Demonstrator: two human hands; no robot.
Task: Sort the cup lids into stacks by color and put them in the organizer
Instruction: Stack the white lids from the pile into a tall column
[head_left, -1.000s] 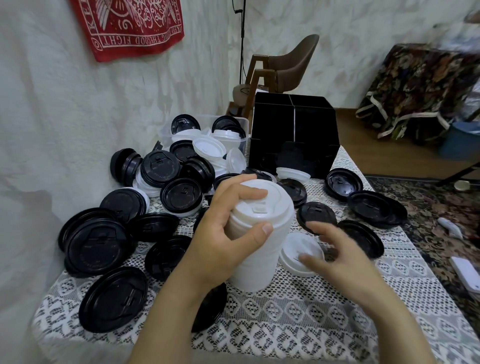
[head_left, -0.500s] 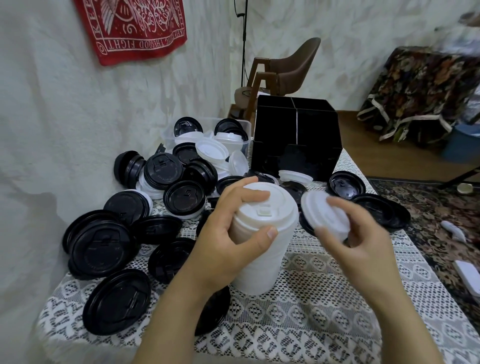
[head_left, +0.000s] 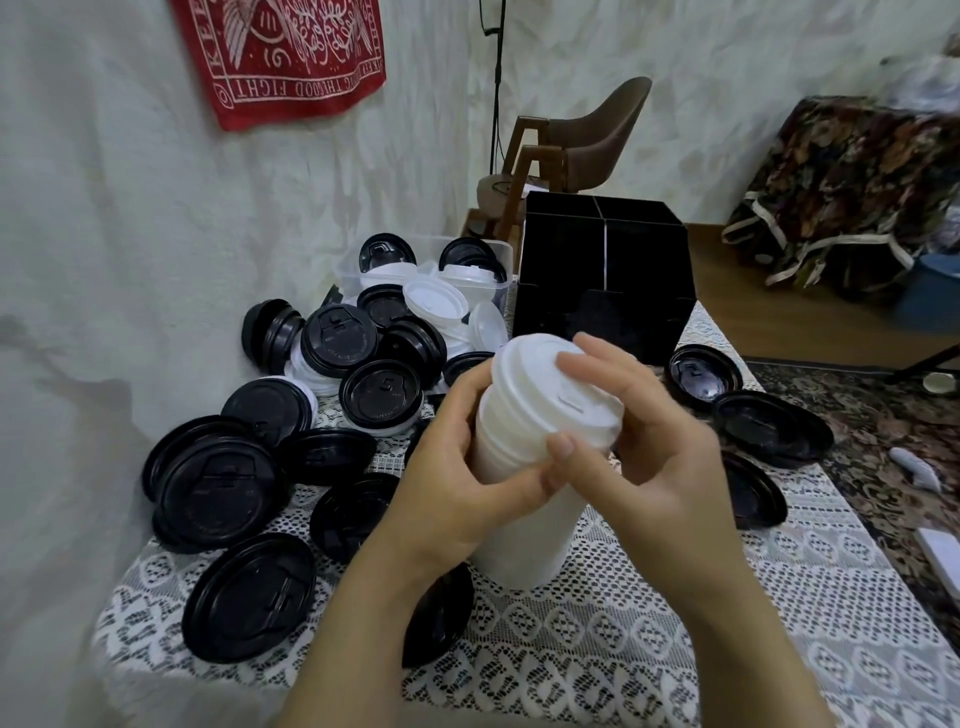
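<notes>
The white plastic lid (head_left: 540, 374), airborne a moment ago, now caps the tall white lid stack (head_left: 530, 545); left hand (head_left: 452, 493) grip wraps stack, right hand (head_left: 660, 457) grip pinches lid.

A white lace cloth (head_left: 675, 623) lies spread in front of me. On the wall (head_left: 104, 208) to my left hangs a red printed banner (head_left: 280, 57), and a black cable (head_left: 497, 78) runs down near the corner. Beyond the cloth stands a brown chair (head_left: 587, 135) on wooden legs. To my right, a flowered throw (head_left: 857, 176) covers something bulky, perhaps a seat, above a patterned rug (head_left: 883, 431).
</notes>
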